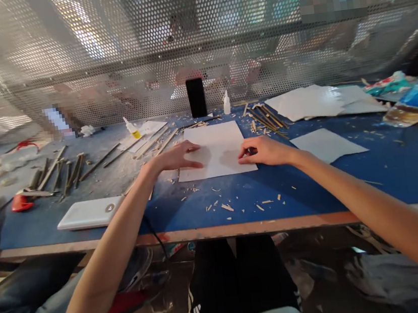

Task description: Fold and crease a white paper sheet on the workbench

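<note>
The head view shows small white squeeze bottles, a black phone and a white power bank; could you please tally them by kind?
White squeeze bottles: 2
Black phone: 1
White power bank: 1
Total: 4

Two small white bottles [226,104], one black phone [197,98], one white power bank [88,215]

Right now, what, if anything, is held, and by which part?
The right hand seems to hold a small dark thing; which part cannot be told. The left hand is open at the white sheet.
</note>
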Tool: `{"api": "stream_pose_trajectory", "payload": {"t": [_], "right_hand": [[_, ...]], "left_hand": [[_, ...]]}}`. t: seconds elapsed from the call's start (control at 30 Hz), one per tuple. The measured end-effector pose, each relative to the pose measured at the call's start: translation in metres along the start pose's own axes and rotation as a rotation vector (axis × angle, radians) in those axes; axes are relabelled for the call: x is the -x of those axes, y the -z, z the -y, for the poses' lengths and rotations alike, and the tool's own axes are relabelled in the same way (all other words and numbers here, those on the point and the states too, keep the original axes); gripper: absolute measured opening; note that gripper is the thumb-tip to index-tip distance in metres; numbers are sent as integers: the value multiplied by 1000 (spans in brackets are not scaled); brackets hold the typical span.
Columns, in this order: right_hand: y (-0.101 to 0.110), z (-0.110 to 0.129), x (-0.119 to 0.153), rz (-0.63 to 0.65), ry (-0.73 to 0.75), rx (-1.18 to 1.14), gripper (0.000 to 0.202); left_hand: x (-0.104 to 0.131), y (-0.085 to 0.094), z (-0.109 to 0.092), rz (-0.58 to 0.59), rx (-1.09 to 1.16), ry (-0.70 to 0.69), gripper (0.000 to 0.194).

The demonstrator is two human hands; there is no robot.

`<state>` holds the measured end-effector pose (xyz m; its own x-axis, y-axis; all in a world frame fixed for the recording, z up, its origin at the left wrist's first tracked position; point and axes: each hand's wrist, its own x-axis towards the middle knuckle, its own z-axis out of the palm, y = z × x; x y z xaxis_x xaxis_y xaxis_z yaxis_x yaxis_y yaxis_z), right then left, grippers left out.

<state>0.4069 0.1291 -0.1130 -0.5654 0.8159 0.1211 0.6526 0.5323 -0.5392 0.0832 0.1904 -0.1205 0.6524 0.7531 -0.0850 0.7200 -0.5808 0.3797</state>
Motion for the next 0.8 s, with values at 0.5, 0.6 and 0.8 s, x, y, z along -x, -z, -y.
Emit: {"api": "stream_pose_trajectory", "payload": {"t": [0.5, 0.6, 0.8], "right_hand": [[-2, 1, 1, -53, 62, 38, 25], [-2, 3, 1, -11, 63, 26, 25], [-3, 3, 2, 10, 57, 5, 28]], "left_hand": [[-1, -2, 3, -19, -3, -17, 87], [-1, -1, 2, -17, -9, -9, 87], [0, -1, 1, -11, -12, 1, 87]]}}
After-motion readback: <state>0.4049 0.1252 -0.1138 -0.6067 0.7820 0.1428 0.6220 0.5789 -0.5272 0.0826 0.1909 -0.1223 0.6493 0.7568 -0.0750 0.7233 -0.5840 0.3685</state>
